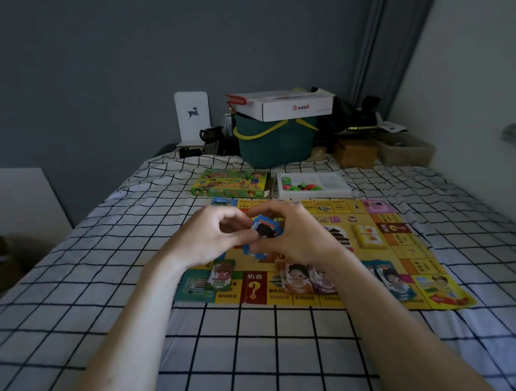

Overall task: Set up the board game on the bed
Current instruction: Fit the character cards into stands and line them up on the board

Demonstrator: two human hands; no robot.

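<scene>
A grid-patterned sheet covers the bed (257,343), and the yellow game board (401,248) lies flat on it ahead of me. Above the board's middle, my left hand (211,238) and right hand (294,238) both pinch a small stack of blue cards (265,229), fingers curled round its edges. I judge I am sorting cards into piles; to do it well I should square the stack, peel one card at a time, and lay each flat beside the card piles (299,277) along the near edge. The game box (231,184) and a white tray of pieces (312,184) sit just beyond the board. A green basket (275,147) carrying a white carton stands by the grey wall.
</scene>
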